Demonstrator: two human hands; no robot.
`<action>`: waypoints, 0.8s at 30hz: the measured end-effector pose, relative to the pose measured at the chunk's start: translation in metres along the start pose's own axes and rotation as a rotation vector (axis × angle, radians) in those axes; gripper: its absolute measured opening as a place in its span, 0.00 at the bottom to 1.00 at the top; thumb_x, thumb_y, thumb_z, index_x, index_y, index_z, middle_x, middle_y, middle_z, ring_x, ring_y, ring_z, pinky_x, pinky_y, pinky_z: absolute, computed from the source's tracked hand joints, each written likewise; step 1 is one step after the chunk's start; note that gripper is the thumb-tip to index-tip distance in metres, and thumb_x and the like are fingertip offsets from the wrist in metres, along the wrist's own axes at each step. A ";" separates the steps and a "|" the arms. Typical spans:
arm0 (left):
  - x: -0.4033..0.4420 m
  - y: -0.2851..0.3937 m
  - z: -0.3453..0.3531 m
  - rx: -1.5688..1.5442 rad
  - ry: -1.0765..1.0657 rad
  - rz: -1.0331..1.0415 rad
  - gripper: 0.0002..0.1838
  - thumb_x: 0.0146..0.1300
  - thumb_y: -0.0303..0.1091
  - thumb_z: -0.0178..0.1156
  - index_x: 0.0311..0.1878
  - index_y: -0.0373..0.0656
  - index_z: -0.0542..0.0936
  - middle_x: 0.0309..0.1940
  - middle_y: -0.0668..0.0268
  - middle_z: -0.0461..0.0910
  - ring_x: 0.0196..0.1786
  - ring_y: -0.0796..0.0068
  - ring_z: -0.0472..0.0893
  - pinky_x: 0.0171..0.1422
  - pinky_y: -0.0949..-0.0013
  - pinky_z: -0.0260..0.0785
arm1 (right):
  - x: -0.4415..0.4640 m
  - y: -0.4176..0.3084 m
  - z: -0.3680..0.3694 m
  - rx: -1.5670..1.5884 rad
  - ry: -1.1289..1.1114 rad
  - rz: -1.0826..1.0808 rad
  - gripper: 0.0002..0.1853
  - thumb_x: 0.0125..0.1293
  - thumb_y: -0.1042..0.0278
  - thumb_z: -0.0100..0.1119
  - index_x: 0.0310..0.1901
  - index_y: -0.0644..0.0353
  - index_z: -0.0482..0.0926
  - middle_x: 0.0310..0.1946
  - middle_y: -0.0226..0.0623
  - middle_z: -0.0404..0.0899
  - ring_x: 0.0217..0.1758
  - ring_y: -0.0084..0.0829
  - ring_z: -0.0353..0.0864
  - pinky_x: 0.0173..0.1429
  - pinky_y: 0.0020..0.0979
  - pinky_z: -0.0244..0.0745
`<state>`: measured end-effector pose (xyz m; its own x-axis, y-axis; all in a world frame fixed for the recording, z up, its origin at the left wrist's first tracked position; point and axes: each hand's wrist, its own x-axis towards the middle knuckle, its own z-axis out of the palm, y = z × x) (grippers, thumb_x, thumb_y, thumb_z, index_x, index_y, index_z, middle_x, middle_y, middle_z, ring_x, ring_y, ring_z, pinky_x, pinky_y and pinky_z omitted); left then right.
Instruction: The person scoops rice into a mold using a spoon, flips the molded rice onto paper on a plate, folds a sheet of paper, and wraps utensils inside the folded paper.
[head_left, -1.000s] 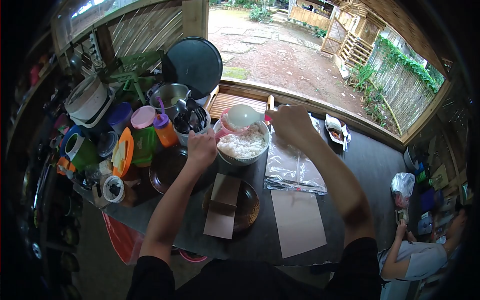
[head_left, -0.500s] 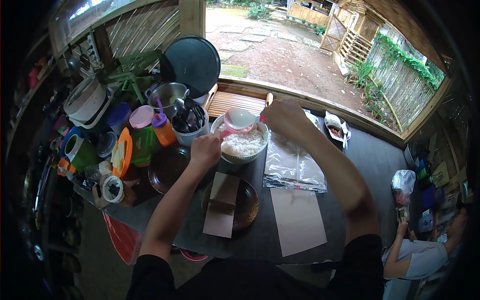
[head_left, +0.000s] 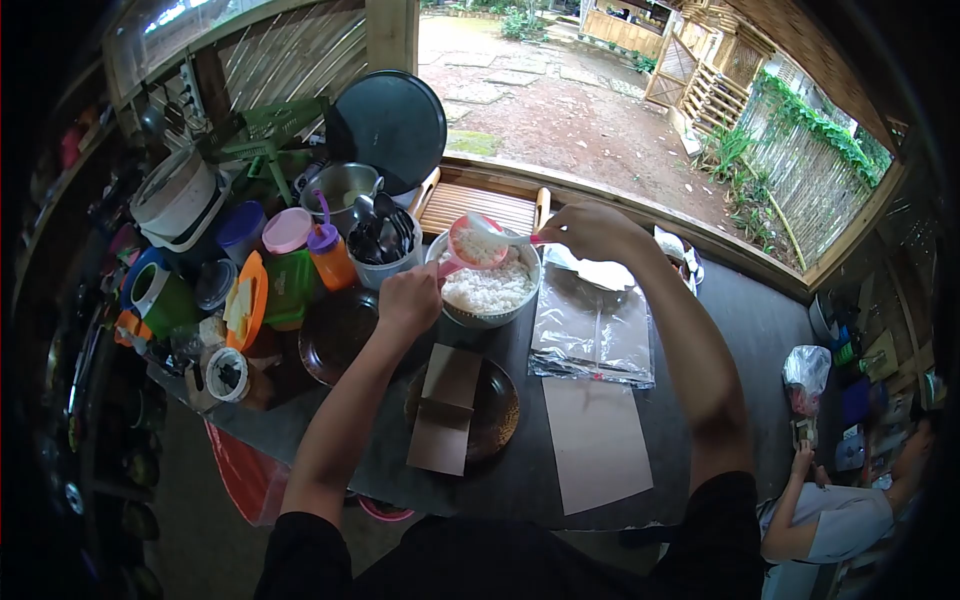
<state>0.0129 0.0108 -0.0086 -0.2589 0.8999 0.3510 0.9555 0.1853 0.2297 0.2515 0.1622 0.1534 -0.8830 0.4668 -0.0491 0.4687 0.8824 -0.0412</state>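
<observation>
My left hand [head_left: 408, 302] is closed round the handle of a pink scoop [head_left: 454, 267], which is held over a bowl [head_left: 482, 321] of white rice [head_left: 487, 293]. Rice shows inside the scoop. In my right hand [head_left: 592, 230] is a white rice paddle [head_left: 507, 238] with a pink handle end, gripped near that end. Its blade reaches over the scoop's cup and touches the rice in it or lies just above. Nearer to me, a folded brown paper piece [head_left: 440, 437] lies on a dark round plate [head_left: 493, 415].
A plastic-wrapped stack [head_left: 590, 325] and a brown sheet [head_left: 600, 445] lie right of the bowl. A container of dark spoons [head_left: 383, 262], an orange bottle [head_left: 331, 262] and a wooden tray [head_left: 478, 207] stand around it. Another person [head_left: 835, 515] is at the far right.
The paddle has swung from facing up to a flatter angle across the scoop. Rice now shows in the scoop's cup. My left hand stays almost in place.
</observation>
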 end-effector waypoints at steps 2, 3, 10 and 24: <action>0.000 -0.002 0.001 0.024 0.024 0.011 0.12 0.71 0.39 0.56 0.42 0.40 0.81 0.35 0.54 0.86 0.38 0.50 0.87 0.43 0.51 0.79 | -0.001 0.001 -0.003 0.180 -0.075 0.146 0.20 0.78 0.49 0.52 0.55 0.53 0.87 0.28 0.37 0.84 0.28 0.26 0.83 0.40 0.35 0.76; -0.001 -0.001 0.000 0.023 0.021 0.012 0.12 0.71 0.39 0.56 0.42 0.40 0.81 0.35 0.54 0.86 0.38 0.50 0.87 0.43 0.51 0.79 | 0.000 0.003 0.001 0.182 -0.077 0.149 0.20 0.78 0.49 0.52 0.55 0.53 0.87 0.28 0.37 0.84 0.28 0.26 0.83 0.40 0.35 0.76; 0.000 0.000 -0.001 0.025 0.020 0.014 0.12 0.71 0.39 0.55 0.41 0.40 0.81 0.35 0.53 0.86 0.39 0.50 0.88 0.44 0.52 0.79 | -0.003 -0.008 0.001 0.352 -0.175 0.299 0.17 0.73 0.62 0.54 0.55 0.58 0.86 0.48 0.46 0.86 0.50 0.38 0.85 0.56 0.39 0.79; 0.000 -0.008 -0.001 0.046 0.007 -0.011 0.11 0.71 0.38 0.56 0.42 0.41 0.80 0.35 0.53 0.86 0.39 0.50 0.88 0.43 0.52 0.79 | -0.009 0.000 -0.010 0.400 -0.104 0.256 0.17 0.78 0.64 0.44 0.54 0.56 0.84 0.18 0.33 0.79 0.19 0.22 0.76 0.27 0.32 0.71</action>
<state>0.0054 0.0094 -0.0091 -0.2699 0.8950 0.3551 0.9581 0.2128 0.1919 0.2594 0.1584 0.1634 -0.7404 0.6399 -0.2060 0.6613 0.6383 -0.3941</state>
